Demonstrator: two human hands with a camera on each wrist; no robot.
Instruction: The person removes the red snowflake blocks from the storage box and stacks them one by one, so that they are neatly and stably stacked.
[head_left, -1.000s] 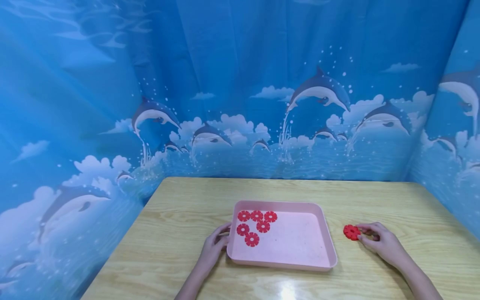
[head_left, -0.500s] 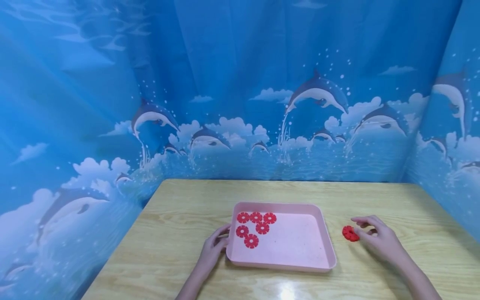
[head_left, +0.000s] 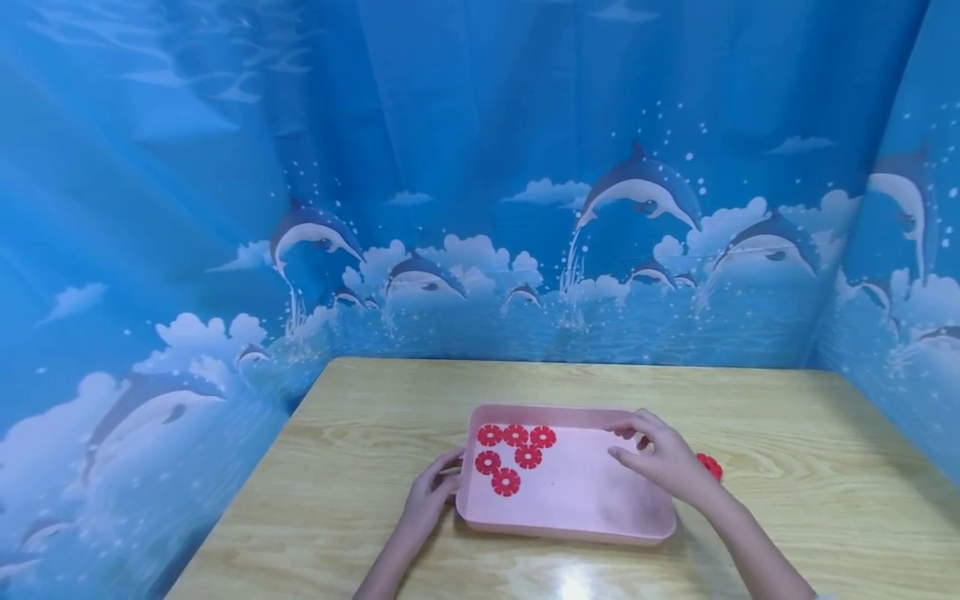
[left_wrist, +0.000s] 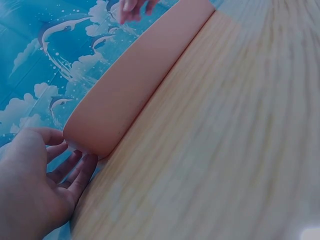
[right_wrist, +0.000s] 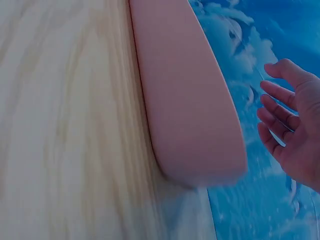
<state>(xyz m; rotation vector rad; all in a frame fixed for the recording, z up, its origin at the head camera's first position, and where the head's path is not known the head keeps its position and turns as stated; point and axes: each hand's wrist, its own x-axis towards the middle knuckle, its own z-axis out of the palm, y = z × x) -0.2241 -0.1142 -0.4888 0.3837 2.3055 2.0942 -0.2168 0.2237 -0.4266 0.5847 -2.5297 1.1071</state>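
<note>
A pink rectangular tray (head_left: 562, 533) lies on the table with several red notched plastic discs (head_left: 506, 482) in its left part. My left hand (head_left: 427, 500) is at the tray's left side. In the left wrist view, the left hand (left_wrist: 40, 175) touches the tray's corner with its thumb and fingertips. Over the tray's right part hovers my right hand (head_left: 663, 458), holding nothing. Its spread, slightly bent fingers show apart from the tray wall (right_wrist: 195, 100) in the right wrist view. Another red disc or small pile (head_left: 709, 467) lies right of the tray, partly hidden behind the right hand.
The wood-patterned table (head_left: 390, 417) extends around the tray on every side. A blue curtain (head_left: 480, 250) printed with dolphins and clouds hangs behind the table and along both its sides.
My right hand has left the red disc or pile on the table's right and moved left over the tray. My left hand stays at the tray's left side; the discs inside have not moved.
</note>
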